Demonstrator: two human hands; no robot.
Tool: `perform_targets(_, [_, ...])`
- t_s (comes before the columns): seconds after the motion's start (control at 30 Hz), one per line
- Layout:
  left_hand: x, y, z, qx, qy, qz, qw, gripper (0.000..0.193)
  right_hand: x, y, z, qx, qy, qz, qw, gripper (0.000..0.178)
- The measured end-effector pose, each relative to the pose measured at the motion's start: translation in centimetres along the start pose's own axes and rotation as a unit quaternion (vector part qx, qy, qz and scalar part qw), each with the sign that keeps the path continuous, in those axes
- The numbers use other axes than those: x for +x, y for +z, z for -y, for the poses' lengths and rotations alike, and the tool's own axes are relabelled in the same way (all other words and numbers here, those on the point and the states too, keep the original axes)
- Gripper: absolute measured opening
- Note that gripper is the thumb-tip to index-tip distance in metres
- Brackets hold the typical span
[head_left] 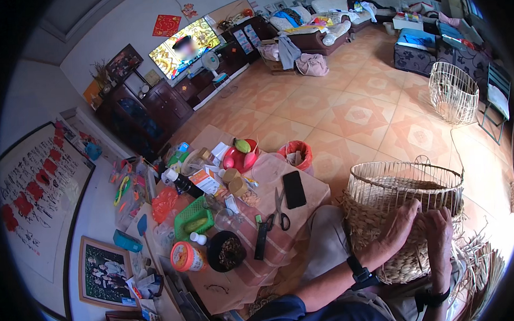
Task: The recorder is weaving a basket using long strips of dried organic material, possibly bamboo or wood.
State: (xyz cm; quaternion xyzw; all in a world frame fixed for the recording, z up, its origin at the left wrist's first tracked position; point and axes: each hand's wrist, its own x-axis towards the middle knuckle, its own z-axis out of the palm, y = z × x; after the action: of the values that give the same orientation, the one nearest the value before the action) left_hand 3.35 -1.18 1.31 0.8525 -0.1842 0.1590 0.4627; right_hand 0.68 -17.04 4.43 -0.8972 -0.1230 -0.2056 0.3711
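A half-woven basket stands between my legs, with straw braided around its lower wall and bare pale stakes rising to a hoop rim at the top. My left hand lies against the near side of the wall, fingers bent and pinched at the straw among the stakes. Close beside it, my right hand is closed too, its fingertips meeting near the left ones. The strand between them is thin and mostly covered by fingers. Loose straw lies in a bundle to the right of the basket.
A cluttered low table at my left holds scissors, a black phone, a dark bowl and a green plastic basket. A red-lined bin stands beyond it. Farther right are a wire-like frame basket and a folding chair.
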Motion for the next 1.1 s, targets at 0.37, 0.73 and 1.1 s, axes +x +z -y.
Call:
perform_targets(0.37, [-0.3,-1.5,-0.9,0.003,0.01,0.047,0.999,0.015,0.3,-1.5,-0.2,-0.144,-0.119,0.05,0.981,0.021])
perform_targets(0.73, [-0.6,-1.2,-1.1,0.106,0.06,0.113,0.986,0.029,2.1,-3.7,-0.5,-0.149,-0.199,0.044,0.968,0.011])
perform_targets(1.1, [1.8,-2.4,-0.8,-0.057,0.031,0.112,0.992,0.008,-3.0,-2.5,1.6,-0.218,-0.051,0.033,0.974,0.034])
